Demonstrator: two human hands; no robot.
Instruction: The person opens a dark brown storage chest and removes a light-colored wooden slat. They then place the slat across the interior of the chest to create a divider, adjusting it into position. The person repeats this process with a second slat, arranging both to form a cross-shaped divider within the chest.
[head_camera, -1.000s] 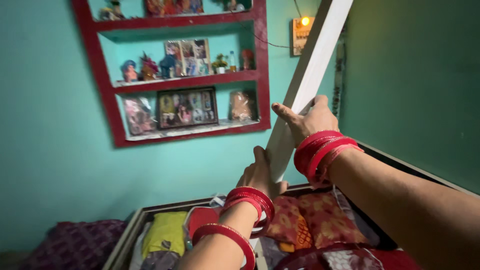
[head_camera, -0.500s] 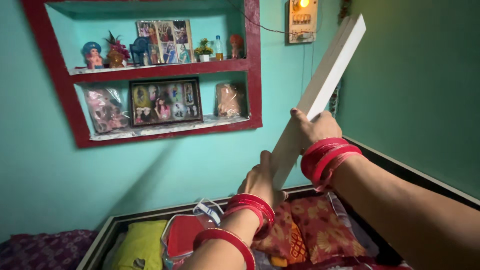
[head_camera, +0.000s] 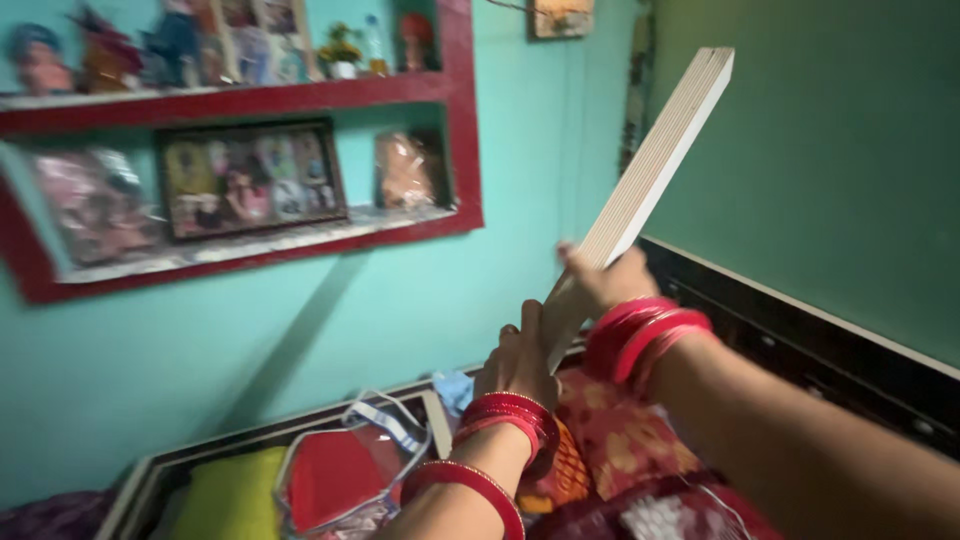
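A long pale plywood board (head_camera: 655, 170) stands tilted, its top end leaning to the upper right against the green wall side. My right hand (head_camera: 600, 285) grips its edge about halfway down, red bangles at the wrist. My left hand (head_camera: 518, 362) holds the board's lower end, also with red bangles. Below both hands lies an open bed storage box (head_camera: 150, 470) with a dark frame, filled with folded cloth.
Inside the box lie a yellow cloth (head_camera: 230, 495), a clear bag with red cloth (head_camera: 345, 465) and a red patterned fabric (head_camera: 620, 440). A red wall shelf (head_camera: 250, 245) with framed pictures and figurines hangs on the turquoise wall. The dark bed frame (head_camera: 800, 330) runs along the right.
The board has come lower and tilted further to the right; its top end is now in view. Both hands kept their hold and the view shifted right.
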